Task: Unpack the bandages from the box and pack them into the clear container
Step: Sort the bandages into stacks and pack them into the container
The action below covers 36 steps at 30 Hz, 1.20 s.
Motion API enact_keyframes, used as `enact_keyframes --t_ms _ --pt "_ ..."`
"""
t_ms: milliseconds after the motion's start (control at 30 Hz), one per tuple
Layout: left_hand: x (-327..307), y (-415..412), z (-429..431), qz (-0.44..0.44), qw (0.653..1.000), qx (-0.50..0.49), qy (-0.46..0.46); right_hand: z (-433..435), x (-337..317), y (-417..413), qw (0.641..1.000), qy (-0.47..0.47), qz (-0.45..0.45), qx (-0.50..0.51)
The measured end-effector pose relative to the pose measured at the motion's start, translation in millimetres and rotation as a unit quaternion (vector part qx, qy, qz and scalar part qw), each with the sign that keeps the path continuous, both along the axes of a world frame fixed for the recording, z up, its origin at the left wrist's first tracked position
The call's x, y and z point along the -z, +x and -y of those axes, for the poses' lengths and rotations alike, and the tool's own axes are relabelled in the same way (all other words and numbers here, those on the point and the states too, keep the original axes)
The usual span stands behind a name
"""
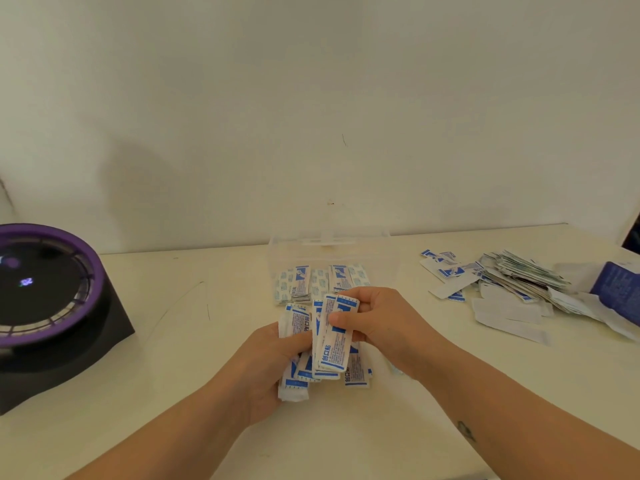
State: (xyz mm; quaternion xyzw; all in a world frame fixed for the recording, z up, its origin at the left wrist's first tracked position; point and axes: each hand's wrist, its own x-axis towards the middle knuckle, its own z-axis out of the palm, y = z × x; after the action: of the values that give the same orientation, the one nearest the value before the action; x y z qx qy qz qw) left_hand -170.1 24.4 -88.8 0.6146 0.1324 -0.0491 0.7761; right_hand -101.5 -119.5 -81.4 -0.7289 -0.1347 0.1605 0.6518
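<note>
Centre of frame: bandage bundle (332, 341), two-hand grip

Left hand (270, 358) curls round the bundle's lower half, right hand (377, 317) pinches its top strips, just below the clear container (384, 254). Thin white-blue paper wrappers; likely light, floppy, slippery, so squeeze flat faces, not ends. More lie by box (618, 292), right edge

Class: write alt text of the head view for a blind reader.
The left hand and right hand grip a bundle of bandages above a table, before a clear container holding more. At right lie loose bandages and a blue box; at left, a purple-rimmed device.
</note>
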Motion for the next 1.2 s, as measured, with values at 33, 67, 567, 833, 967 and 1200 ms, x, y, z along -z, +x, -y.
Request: enact_keyframes --t_ms 33,67,567,833,967,1200 --pt "-0.2 0.9 -0.9 -0.009 1.000 0.003 -0.027 0.6 -0.7 1.3 1.000 0.003 0.002 0.009" --pt "-0.5 1.8 -2.3 -0.018 0.999 0.009 -0.050 1.9 -1.4 3.0 1.000 0.007 -0.002 0.017" --pt "-1.7 -1.5 -0.3 0.030 0.999 0.025 0.005 -5.3 0.3 -0.6 0.999 -0.011 -0.035 -0.009" --pt "1.8 9.6 -8.0 -0.012 0.986 -0.093 -0.140 11.2 -21.5 11.7 0.996 0.055 -0.056 0.040" --pt "-0.4 16.4 -19.1 -0.007 0.962 -0.168 -0.214 14.7 -21.4 9.0 0.997 -0.068 -0.025 0.029" --pt "-0.5 8.3 -5.2 0.025 0.986 -0.062 -0.154 13.5 -17.7 -1.4 0.959 -0.173 0.205 0.097"
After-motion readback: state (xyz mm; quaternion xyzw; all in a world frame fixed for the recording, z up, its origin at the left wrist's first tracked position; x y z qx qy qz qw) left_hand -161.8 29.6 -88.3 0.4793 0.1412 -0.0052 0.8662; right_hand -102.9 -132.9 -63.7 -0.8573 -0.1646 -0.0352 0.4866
